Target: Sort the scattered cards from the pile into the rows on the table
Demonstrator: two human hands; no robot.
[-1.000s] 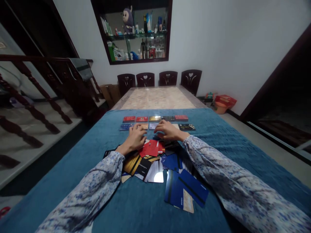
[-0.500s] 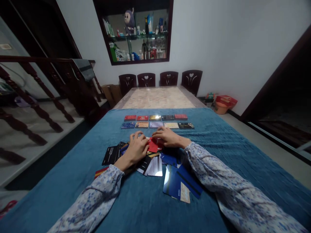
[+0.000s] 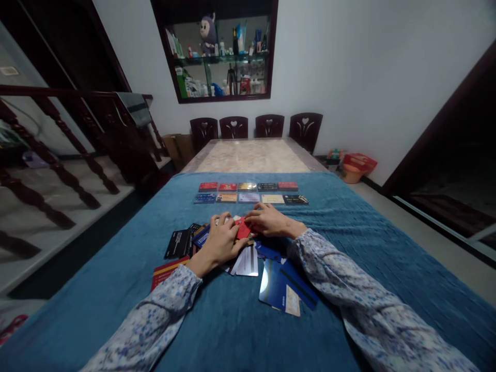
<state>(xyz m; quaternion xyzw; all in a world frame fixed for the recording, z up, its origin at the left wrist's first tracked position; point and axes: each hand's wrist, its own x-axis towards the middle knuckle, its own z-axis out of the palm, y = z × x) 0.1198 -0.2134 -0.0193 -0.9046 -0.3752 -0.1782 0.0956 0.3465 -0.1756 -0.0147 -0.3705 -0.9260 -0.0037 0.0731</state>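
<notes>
Table (image 3: 248, 155): we see a pale patterned top | over its near part: blue cloth (image 3: 232, 320), somewhat wrinkled | on this cloth we count two rows of cards (image 3: 249, 198), five places each | nearer: loose card heap (image 3: 247, 262), overlapping

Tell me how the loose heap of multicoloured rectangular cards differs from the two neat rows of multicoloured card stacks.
The loose heap of multicoloured rectangular cards sprawls at many angles; the two neat rows of multicoloured card stacks are lined up. The left hand and right hand partly cover the heap; the rows lie beyond both, uncovered. Heap and rows share the blue cloth.
</notes>
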